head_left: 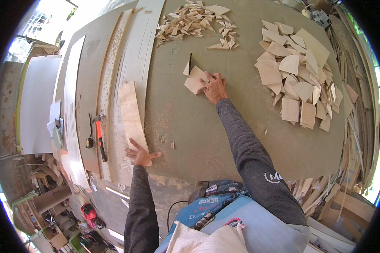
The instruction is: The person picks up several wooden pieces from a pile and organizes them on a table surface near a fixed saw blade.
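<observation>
My right hand grips a small flat piece of pale wood at its right corner, near the middle of the table. A thin dark strip, blade-like, stands against that piece's far edge; its exact kind I cannot make out. Just left of the strip is a small wooden triangle. My left hand lies with fingers spread on the near end of a long, narrow wooden board, thumb pointing right.
Small triangular offcuts are heaped at the far side. On the right lies a big pile of wooden pieces, some with curved edges. Left of the board are a hammer and a tape measure. Scrap strips stand beyond the right edge.
</observation>
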A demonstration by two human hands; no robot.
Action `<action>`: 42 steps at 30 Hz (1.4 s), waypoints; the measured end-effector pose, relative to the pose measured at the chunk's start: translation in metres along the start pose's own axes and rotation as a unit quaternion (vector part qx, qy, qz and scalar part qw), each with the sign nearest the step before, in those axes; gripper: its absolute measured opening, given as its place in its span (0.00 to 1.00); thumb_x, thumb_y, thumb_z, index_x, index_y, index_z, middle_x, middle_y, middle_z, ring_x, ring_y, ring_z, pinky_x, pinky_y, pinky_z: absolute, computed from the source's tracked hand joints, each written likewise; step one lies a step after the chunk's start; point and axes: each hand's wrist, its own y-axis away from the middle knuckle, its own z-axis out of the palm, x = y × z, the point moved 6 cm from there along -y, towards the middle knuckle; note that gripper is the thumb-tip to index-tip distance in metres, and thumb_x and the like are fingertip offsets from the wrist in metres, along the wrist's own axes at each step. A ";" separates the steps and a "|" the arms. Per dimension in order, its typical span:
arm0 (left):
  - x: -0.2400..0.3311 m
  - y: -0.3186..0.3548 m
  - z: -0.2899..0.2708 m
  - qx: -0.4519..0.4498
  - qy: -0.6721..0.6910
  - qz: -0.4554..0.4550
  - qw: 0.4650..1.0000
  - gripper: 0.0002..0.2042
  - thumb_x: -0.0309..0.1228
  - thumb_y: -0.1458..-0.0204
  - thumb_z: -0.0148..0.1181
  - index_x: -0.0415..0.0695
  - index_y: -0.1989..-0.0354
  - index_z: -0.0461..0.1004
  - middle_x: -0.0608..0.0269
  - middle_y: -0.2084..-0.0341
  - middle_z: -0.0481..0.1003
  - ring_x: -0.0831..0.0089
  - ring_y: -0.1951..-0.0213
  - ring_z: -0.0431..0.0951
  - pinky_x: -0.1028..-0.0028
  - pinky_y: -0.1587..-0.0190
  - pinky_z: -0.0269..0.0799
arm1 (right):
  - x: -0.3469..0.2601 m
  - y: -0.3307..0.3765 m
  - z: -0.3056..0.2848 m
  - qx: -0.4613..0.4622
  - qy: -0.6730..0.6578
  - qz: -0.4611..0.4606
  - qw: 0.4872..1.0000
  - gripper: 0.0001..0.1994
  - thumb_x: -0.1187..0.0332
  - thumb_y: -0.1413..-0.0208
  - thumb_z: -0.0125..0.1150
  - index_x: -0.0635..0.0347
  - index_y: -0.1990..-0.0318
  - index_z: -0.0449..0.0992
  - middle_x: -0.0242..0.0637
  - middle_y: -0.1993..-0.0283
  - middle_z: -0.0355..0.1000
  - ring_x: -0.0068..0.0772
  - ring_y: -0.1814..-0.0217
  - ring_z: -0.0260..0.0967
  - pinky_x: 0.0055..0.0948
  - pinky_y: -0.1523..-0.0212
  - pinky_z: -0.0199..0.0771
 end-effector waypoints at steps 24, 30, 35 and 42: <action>0.003 0.005 -0.002 -0.001 0.022 0.007 1.000 0.81 0.53 0.75 0.82 0.55 0.36 0.03 0.19 0.37 0.13 0.26 0.34 0.14 0.24 0.41 0.33 | 0.006 -0.002 0.007 0.008 -0.024 0.007 1.000 0.20 0.55 0.50 0.64 0.43 0.48 0.81 0.32 0.34 0.62 0.43 0.41 0.54 0.45 0.43 0.58; 0.001 0.002 -0.001 0.003 0.022 0.005 1.000 0.81 0.53 0.76 0.82 0.56 0.36 0.03 0.19 0.37 0.12 0.26 0.34 0.14 0.23 0.42 0.33 | 0.004 -0.005 0.004 0.005 -0.014 0.010 1.000 0.19 0.57 0.48 0.62 0.42 0.48 0.81 0.30 0.36 0.63 0.42 0.42 0.53 0.44 0.43 0.58; 0.000 -0.001 0.000 0.007 0.021 0.007 1.000 0.81 0.54 0.77 0.82 0.56 0.36 0.04 0.20 0.37 0.13 0.26 0.34 0.14 0.23 0.41 0.34 | 0.006 -0.006 0.008 0.009 0.008 0.016 1.000 0.19 0.56 0.48 0.61 0.42 0.48 0.81 0.29 0.37 0.62 0.41 0.44 0.53 0.44 0.44 0.58; 0.001 0.001 0.000 0.011 -0.007 0.001 1.000 0.81 0.56 0.77 0.81 0.56 0.35 0.04 0.20 0.37 0.14 0.26 0.33 0.16 0.24 0.42 0.37 | 0.006 -0.012 0.004 0.013 -0.004 0.027 1.000 0.26 0.47 0.54 0.65 0.42 0.47 0.80 0.29 0.40 0.63 0.40 0.45 0.53 0.46 0.43 0.58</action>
